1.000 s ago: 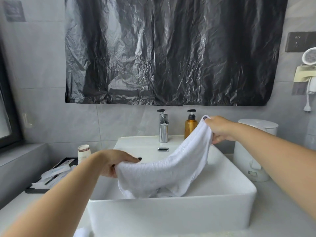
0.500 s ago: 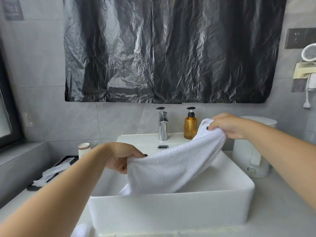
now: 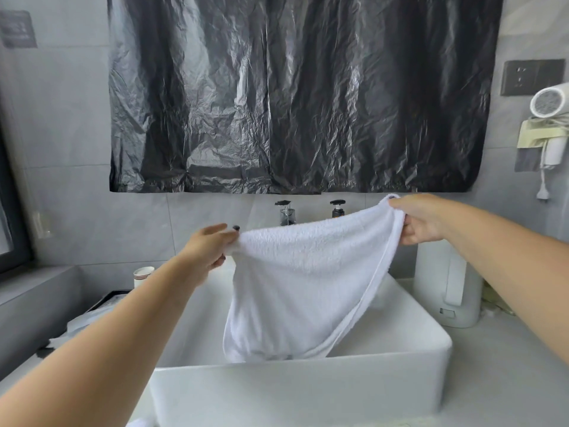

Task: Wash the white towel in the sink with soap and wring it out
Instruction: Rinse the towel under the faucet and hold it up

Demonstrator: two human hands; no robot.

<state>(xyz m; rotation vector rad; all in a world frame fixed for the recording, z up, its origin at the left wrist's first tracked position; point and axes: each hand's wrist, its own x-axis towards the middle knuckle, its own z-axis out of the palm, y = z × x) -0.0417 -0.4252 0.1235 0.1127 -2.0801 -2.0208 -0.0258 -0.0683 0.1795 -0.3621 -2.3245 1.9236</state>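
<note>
The sink [image 3: 301, 392] sits nearest, the towel's lower fold hanging into its bowl. Above it, the left hand [image 3: 207, 249] pinches one top corner of the towel [image 3: 308, 278] and the right hand [image 3: 423, 218] grips the other. Both hands have risen since a moment ago, spreading it wide. Behind stand the tap [image 3: 286, 211] and soap bottle [image 3: 337, 208], so wetting probably comes next.
</note>
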